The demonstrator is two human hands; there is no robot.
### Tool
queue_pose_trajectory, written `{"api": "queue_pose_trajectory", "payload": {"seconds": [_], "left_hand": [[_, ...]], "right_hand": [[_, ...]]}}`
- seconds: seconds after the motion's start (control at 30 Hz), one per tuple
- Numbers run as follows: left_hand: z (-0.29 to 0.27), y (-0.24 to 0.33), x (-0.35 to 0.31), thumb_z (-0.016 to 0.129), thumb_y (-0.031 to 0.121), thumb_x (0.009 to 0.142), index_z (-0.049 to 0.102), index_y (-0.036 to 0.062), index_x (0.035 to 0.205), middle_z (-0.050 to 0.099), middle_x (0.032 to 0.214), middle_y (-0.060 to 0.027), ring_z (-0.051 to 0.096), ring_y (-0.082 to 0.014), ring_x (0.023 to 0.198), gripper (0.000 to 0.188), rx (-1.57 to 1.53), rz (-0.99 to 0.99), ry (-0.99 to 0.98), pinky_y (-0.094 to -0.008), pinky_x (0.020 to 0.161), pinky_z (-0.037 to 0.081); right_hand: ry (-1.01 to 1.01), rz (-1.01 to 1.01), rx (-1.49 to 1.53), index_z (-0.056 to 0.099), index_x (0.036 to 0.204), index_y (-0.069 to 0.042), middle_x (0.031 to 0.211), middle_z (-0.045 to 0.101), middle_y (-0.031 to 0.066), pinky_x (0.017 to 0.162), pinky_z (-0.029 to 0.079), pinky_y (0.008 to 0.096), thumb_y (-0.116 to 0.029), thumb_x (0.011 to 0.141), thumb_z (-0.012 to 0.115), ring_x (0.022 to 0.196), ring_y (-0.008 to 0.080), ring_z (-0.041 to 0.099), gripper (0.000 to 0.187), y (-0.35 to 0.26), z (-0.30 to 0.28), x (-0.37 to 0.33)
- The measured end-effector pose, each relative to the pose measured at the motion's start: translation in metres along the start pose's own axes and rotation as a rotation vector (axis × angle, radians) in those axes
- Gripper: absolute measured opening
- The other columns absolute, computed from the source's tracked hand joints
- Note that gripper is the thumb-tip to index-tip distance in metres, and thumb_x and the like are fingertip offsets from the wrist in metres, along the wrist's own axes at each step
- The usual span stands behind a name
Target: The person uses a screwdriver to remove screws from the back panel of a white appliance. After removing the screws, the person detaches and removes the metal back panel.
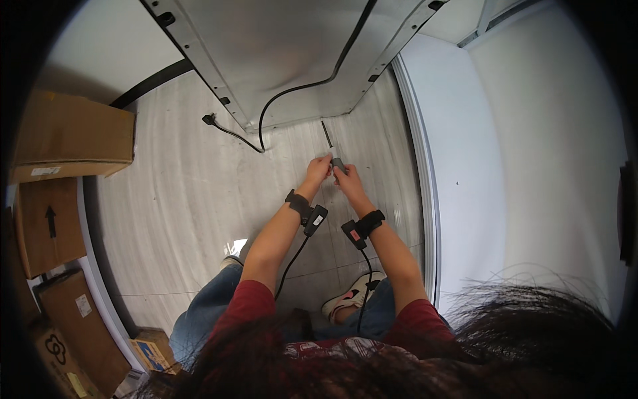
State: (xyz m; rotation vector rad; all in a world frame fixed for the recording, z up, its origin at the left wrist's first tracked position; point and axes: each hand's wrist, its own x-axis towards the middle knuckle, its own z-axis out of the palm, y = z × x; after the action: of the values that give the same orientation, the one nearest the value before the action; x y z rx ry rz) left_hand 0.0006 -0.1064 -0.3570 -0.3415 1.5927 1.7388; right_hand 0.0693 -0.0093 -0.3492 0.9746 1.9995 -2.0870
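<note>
A screwdriver [338, 163] with a grey handle is held out in front of me, its long dark shaft slanting up and slightly left towards the metal panel [286, 60]. My right hand [349, 179] is closed round the handle. Close beside it, my left hand [318, 169] is pinched at the pale front end of the handle, where the shaft begins. The shaft's tip ends near the panel's bottom edge; I cannot tell whether it touches anything.
A black power cord [292, 88] runs down the panel, its plug [209, 119] on the wood-look floor [179, 199]. Cardboard boxes [73, 136] stand at the left. A white ledge [458, 173] borders the right. Wrist straps with black modules [315, 219] trail cables between my arms.
</note>
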Motion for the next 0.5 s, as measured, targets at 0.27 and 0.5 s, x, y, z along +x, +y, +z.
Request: {"api": "queue_pose_trajectory", "payload": {"seconds": [0.27, 0.5], "left_hand": [[0.007, -0.013, 0.021, 0.053, 0.034, 0.084, 0.059, -0.0017, 0.083, 0.056, 0.068, -0.0042, 0.050, -0.0102, 0.056, 0.037, 0.069, 0.149, 0.072, -0.0227, 0.051, 0.041], [0.011, -0.011, 0.019, 0.054, 0.033, 0.084, 0.059, -0.0019, 0.085, 0.057, 0.071, -0.0043, 0.051, -0.0106, 0.060, 0.035, 0.058, 0.133, 0.065, -0.0226, 0.055, 0.043]], "right_hand": [[0.023, -0.001, -0.034, 0.042, 0.100, 0.002, 0.074, 0.056, 0.0095, 0.051, 0.044, 0.0269, -0.028, 0.080, 0.058, 0.057, 0.0140, 0.054, 0.040, -0.005, 0.006, 0.014], [0.030, 0.050, -0.023, 0.042, 0.100, 0.001, 0.076, 0.057, 0.0098, 0.051, 0.044, 0.0268, -0.027, 0.080, 0.058, 0.057, 0.0140, 0.054, 0.038, -0.007, 0.004, 0.015]]}}
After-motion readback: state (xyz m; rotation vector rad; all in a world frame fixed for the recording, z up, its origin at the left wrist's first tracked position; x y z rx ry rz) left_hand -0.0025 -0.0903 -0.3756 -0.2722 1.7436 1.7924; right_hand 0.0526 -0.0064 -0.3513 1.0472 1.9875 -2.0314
